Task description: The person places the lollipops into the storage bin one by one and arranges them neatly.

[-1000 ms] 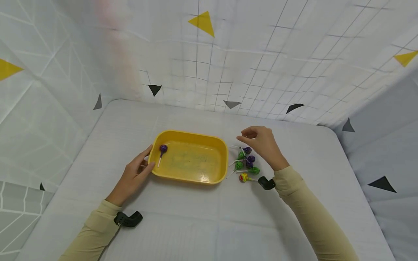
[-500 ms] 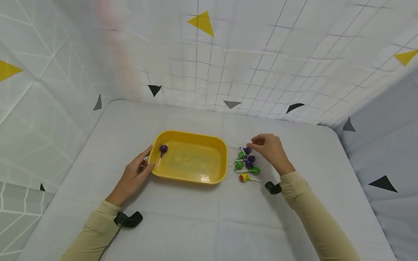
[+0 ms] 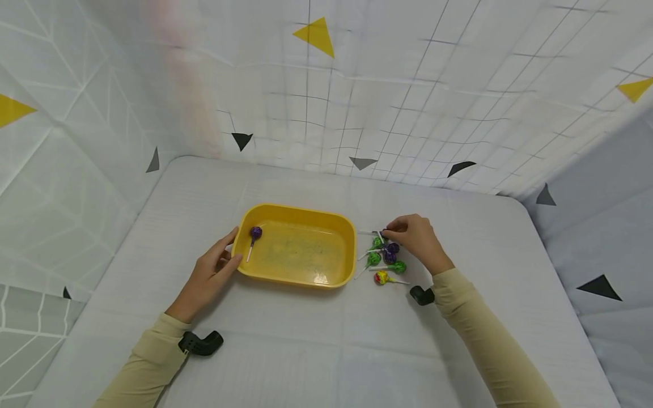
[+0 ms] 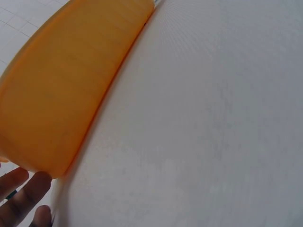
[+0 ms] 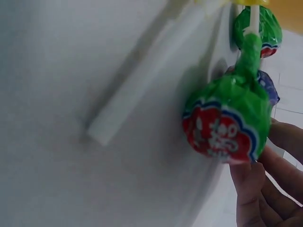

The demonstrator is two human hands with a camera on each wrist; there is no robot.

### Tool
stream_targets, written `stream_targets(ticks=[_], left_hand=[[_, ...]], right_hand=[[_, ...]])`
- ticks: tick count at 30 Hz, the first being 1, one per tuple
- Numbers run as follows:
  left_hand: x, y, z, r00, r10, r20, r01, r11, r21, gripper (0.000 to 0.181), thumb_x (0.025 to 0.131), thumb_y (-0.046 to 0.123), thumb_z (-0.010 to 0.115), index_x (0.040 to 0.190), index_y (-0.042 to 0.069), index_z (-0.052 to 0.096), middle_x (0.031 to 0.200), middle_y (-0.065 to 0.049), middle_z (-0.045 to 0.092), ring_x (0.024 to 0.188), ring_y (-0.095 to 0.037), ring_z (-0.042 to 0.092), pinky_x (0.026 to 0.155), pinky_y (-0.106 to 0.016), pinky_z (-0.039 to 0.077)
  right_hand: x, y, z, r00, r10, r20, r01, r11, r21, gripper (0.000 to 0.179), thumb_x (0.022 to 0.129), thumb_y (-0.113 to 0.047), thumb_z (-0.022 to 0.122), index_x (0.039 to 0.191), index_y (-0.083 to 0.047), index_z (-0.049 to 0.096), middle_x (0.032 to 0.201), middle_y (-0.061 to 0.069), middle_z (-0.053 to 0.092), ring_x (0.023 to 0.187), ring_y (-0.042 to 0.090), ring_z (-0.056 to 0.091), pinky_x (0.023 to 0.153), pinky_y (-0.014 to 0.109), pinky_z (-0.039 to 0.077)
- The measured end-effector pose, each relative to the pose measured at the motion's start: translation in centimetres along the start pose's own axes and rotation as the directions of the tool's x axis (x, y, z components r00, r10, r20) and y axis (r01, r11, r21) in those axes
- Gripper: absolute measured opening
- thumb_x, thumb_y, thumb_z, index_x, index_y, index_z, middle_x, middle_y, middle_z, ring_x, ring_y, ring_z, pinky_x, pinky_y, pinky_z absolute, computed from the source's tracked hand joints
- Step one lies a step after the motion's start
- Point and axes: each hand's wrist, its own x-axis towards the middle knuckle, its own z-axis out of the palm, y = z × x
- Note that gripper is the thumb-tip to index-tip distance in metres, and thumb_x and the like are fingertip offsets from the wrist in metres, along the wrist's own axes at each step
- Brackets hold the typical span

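Note:
My left hand (image 3: 206,276) rests against the left end of a yellow plastic tray (image 3: 298,243), thumb and fingertips at its rim. From the left wrist, its fingers (image 4: 29,193) show beside the tray's outer wall. Inside the tray lies one purple lollipop (image 3: 255,232). Right of the tray, my right hand (image 3: 418,242) pinches the rearmost purple lollipop (image 3: 384,232) of a small pile, its head mostly hidden by the fingertips. In the right wrist view a green lollipop (image 5: 227,123) partly covers the fingers (image 5: 279,165).
The pile also holds green lollipops (image 3: 400,266) and more purple lollipops (image 3: 390,256), their white sticks crossing. A yellow-and-red lollipop (image 3: 381,277) lies in front. White cloth covers the table (image 3: 285,351), and patterned fabric walls (image 3: 326,107) rise behind and beside it.
My right hand first moves down and right toward the pile, then slightly left, and its fingertips close on the rear purple lollipop. The left hand and tray stay in place.

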Motion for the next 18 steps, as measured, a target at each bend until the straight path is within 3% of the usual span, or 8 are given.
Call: stream_targets(ticks=[18], left_hand=[[-0.04, 0.32, -0.09, 1.0, -0.001, -0.002, 0.001, 1.0, -0.01, 0.06, 0.107, 0.017, 0.057, 0.163, 0.013, 0.034, 0.153, -0.016, 0.052, 0.096, -0.006, 0.055, 0.082, -0.014, 0.048]], right_hand=[[0.41, -0.58, 0.65, 1.0, -0.024, 0.005, 0.024, 0.999, 0.04, 0.03, 0.098, -0.021, 0.072, 0.123, -0.004, 0.074, 0.118, 0.017, 0.076, 0.11, 0.033, 0.072, 0.094, 0.049, 0.059]])
